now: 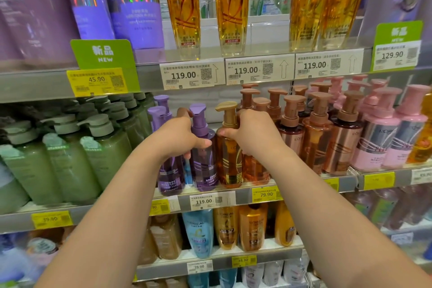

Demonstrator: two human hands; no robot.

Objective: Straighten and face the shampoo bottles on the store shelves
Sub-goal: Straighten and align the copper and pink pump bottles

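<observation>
The grey metal store shelving fills the view, and most of it already looks ordered: the wide block of matte green pump bottles at left stands in upright ranks, the copper-brown pump bottles and the pink-topped pump bottles at right stand in tidy rows with labels outward, and the tall clear amber oil bottles on the tier above face front over their price tags. The work in hand is the narrow middle section of the centre tier, where the purple and gold lines meet at the shelf's front edge. The left hand is closed round the translucent purple pump bottle, thumb across its shoulder and fingers behind. The right hand is wrapped round the neck of the transparent golden-amber pump bottle, just beside the purple one. Both bottles stand upright with labels forward, though the gold pump head points left, so I judge this pair nearly squared. The blurred lower tiers of squat shampoo bottles seem yet to be checked.
</observation>
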